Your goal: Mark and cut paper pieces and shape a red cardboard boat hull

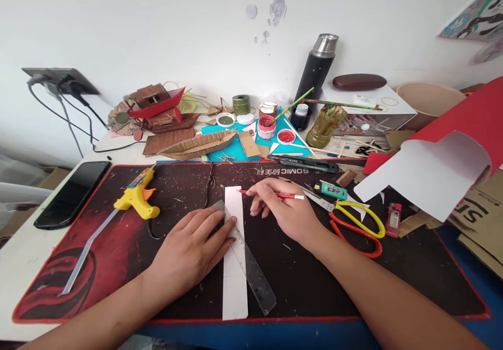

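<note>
A white paper strip (234,292) lies lengthwise on the dark desk mat (314,292). Slanting across it is a clear ruler (257,276). My left hand (192,242) rests flat over the ruler's upper part, fingers stretched out and fingertips on the strip. A red pencil (288,196) is pinched in my right hand (281,206), its tip at the top right of the strip. To the right of that hand are scissors (353,229) with yellow and red handles. A green lighter (330,190) sits just beyond them.
On the left are a yellow glue gun (137,198) and a black phone (73,193). Cardboard boat models (198,144), paint jars (267,127), a utility knife (310,164) and a thermos (316,69) line the back. A red paper roll (456,124) juts in from the right.
</note>
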Demonstrator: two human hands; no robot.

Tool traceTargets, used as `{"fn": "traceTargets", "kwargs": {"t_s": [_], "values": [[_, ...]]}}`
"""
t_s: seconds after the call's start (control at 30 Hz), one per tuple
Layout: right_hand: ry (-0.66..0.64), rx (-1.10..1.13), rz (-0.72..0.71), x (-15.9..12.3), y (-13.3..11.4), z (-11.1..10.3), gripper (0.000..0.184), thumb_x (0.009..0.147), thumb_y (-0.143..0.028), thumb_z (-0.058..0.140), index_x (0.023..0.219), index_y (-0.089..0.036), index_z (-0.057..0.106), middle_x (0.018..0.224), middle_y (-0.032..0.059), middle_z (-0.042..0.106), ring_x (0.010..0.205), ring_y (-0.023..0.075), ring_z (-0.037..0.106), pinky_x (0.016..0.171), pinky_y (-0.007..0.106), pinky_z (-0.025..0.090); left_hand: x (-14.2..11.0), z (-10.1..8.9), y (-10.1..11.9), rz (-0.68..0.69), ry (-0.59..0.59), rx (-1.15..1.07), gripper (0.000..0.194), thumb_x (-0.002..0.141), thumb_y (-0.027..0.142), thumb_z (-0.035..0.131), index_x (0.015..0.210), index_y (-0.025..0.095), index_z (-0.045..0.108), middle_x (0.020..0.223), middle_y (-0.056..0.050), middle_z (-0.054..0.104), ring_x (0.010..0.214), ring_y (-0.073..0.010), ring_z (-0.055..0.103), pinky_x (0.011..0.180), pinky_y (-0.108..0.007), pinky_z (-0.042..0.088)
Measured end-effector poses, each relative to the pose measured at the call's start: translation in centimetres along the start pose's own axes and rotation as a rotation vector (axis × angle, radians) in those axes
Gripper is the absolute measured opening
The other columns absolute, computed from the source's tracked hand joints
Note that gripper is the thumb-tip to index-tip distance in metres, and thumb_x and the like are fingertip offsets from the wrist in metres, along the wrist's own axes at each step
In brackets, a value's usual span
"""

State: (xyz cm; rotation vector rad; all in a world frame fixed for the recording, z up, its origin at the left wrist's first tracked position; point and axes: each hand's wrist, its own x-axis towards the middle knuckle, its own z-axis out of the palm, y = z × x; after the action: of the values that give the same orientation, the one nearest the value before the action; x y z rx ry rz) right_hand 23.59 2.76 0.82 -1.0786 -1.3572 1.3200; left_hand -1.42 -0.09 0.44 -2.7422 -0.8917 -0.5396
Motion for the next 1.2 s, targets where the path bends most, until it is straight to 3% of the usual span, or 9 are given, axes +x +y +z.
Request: {"fn": "traceTargets", "kwargs": {"t_s": [0.13, 0.3, 0.47, 0.67, 0.87, 1.0, 1.2], "values": [[-0.120, -0.121, -0.098, -0.4, 0.1, 0.3, 0.032, 0.111, -0.047, 0.061, 0.111, -0.022, 0.081, 0.098, 0.0052, 0.085, 0.091, 0.0204, 0.082, 0.077, 0.030, 0.062, 0.0, -0.1, -0.1, 0.017, 0.008, -0.028, 0.024, 0.111, 0.025, 0.057, 0.127, 0.017, 0.074, 0.118, -0.010, 0.079, 0.111, -0.0281, 0.075, 0.094, -0.042, 0.062], [-0.200, -0.297, -0.210, -0.6, 0.2, 0.3, 0.024, 0.111, -0.036, 0.061, 0.116, -0.024, 0.081, 0.120, 0.0049, 0.086, 0.110, 0.0220, 0.082, 0.097, 0.034, 0.061, 0.0, -0.7, -0.7, 0.078, -0.029, -0.082, 0.028, 0.113, 0.024, 0.052, 0.130, 0.016, 0.072, 0.121, -0.011, 0.079, 0.116, -0.0282, 0.075, 0.096, -0.043, 0.063], [-0.219, -0.379, -0.245, -0.6, 0.2, 0.0, 0.023, 0.111, -0.035, 0.063, 0.120, -0.024, 0.081, 0.123, 0.0052, 0.085, 0.113, 0.0219, 0.081, 0.096, 0.032, 0.060, -0.6, -1.1, -3.1, 0.107, -0.083, -0.118, 0.032, 0.113, 0.030, 0.052, 0.137, 0.017, 0.070, 0.132, -0.013, 0.077, 0.123, -0.0294, 0.073, 0.100, -0.044, 0.063], [-0.240, -0.365, -0.237, -0.6, -0.2, -0.1, 0.023, 0.112, -0.034, 0.062, 0.121, -0.025, 0.081, 0.123, 0.0036, 0.085, 0.113, 0.0208, 0.081, 0.097, 0.032, 0.060, -1.4, -1.6, -4.4, 0.158, -0.258, -0.264, 0.061, 0.108, 0.052, 0.061, 0.161, 0.022, 0.054, 0.159, -0.015, 0.063, 0.144, -0.0350, 0.060, 0.117, -0.054, 0.053], [-0.211, -0.353, -0.201, -0.4, -0.3, -0.3, 0.025, 0.113, -0.038, 0.059, 0.119, -0.026, 0.081, 0.123, 0.0040, 0.085, 0.113, 0.0222, 0.081, 0.098, 0.034, 0.060, 0.1, -0.2, -1.4, 0.090, -0.191, -0.202, 0.058, 0.107, 0.057, 0.060, 0.148, 0.015, 0.063, 0.146, -0.020, 0.069, 0.135, -0.0389, 0.065, 0.110, -0.058, 0.057], [-0.173, -0.368, -0.206, -0.3, -0.4, -0.6, 0.026, 0.113, -0.039, 0.058, 0.118, -0.026, 0.081, 0.121, 0.0035, 0.086, 0.112, 0.0220, 0.081, 0.099, 0.033, 0.060, 1.2, 0.8, 0.3, 0.048, -0.126, -0.176, 0.047, 0.107, 0.047, 0.065, 0.142, 0.016, 0.067, 0.143, -0.021, 0.070, 0.131, -0.0378, 0.068, 0.104, -0.055, 0.061], [-0.197, -0.420, -0.228, -0.4, -0.3, -0.8, 0.025, 0.113, -0.038, 0.059, 0.120, -0.026, 0.080, 0.123, 0.0034, 0.085, 0.113, 0.0215, 0.081, 0.098, 0.032, 0.059, 0.0, 0.3, -1.9, 0.089, -0.128, -0.239, 0.038, 0.110, 0.041, 0.060, 0.140, 0.020, 0.070, 0.148, -0.017, 0.070, 0.138, -0.0341, 0.066, 0.111, -0.052, 0.060]]}}
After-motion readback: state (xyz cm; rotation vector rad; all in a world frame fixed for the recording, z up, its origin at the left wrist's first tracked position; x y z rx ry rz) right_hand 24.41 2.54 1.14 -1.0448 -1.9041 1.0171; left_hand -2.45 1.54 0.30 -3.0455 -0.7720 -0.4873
